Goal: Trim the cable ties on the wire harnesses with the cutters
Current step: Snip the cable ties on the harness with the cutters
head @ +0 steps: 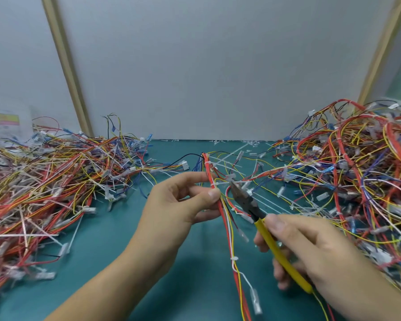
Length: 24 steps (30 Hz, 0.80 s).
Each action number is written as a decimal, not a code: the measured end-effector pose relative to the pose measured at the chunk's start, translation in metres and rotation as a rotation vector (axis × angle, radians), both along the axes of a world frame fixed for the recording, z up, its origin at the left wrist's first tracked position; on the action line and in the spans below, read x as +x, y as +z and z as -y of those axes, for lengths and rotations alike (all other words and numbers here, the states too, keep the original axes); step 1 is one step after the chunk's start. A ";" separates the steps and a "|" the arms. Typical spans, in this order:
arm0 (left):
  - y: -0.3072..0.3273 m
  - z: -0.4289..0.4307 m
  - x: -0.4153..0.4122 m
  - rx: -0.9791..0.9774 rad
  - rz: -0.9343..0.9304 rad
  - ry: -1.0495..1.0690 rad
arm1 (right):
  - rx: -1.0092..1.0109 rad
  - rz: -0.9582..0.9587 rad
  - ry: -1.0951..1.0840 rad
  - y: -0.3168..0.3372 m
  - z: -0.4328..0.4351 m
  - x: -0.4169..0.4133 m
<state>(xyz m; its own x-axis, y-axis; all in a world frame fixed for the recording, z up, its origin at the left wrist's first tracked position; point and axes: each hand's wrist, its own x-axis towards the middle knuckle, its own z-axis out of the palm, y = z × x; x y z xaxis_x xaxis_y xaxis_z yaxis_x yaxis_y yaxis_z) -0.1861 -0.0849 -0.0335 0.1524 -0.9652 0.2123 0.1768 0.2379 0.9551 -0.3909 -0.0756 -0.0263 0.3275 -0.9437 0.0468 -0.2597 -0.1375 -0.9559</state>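
Observation:
My left hand [183, 200] pinches a wire harness [227, 223] of red, yellow and white wires, held upright over the green mat. A white cable tie [220, 183] wraps the bundle just above my fingertips, its tail sticking out to the right. My right hand [310, 249] grips the yellow-handled cutters [271, 237]. The dark jaws [237, 189] sit right at that tie's tail, beside the bundle. Another untrimmed tie [214, 163] sits higher on the harness, and a small one [234, 258] lower down.
A big tangle of harnesses [44, 188] covers the left of the green mat [116, 262], and a taller heap [361, 177] fills the right. Loose white tie offcuts [236, 142] lie along the far edge by the grey partition wall [206, 66].

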 end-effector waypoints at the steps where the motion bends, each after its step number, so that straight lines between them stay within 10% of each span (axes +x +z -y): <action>1: 0.000 0.000 0.000 -0.004 -0.001 -0.008 | 0.022 -0.020 0.006 -0.001 0.000 0.001; 24: -0.005 0.000 -0.004 -0.043 -0.012 -0.079 | 0.047 -0.084 0.002 -0.004 0.003 0.001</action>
<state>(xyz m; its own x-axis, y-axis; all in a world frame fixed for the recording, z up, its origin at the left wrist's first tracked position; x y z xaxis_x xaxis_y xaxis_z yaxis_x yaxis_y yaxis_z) -0.1896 -0.0853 -0.0381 0.0790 -0.9643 0.2529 0.2077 0.2640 0.9419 -0.3903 -0.0787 -0.0305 0.3307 -0.9434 -0.0249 -0.3389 -0.0941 -0.9361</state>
